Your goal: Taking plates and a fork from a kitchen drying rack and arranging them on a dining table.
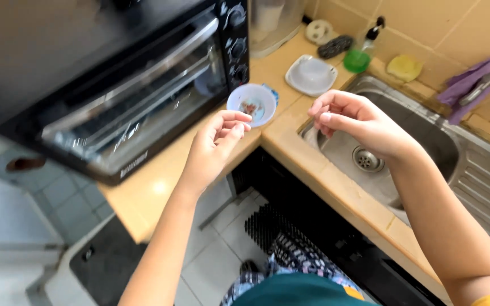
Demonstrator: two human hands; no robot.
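A person stands at a tiled kitchen counter point(160, 187), both bare hands raised over its corner. The left hand point(214, 148) hangs with fingers curled loosely inward, tips close together but clamped on nothing, just short of a small white bowl point(252, 103) that sits on the counter near the edge. The right hand point(355, 120) hovers above the rim of the steel sink point(426, 147), its fingers point(325, 117) bunched together at the tips as if pinching (whether anything tiny sits between them cannot be told).

The bowl holds a scrap of something reddish and rests partly on a blue-edged item beneath it. Judged from here, the risk lies in that placement: a careless brush from the left hand could tip the bowl off the corner toward the floor, and its perch on the uneven scrap below makes it less steady.

Behind the bowl stands a black countertop oven point(131, 85) with a glass door and a column of dials. Farther back, a white square lid point(311, 75) lies flat on the counter. Along the wall sit a dark sponge point(336, 46), a round green bottle point(357, 60) with a dark pump top, and a yellow sponge point(404, 68); a purple cloth point(474, 85) drapes over the tap. The oven bears a small pale label low on its door frame, too blurred to make out.
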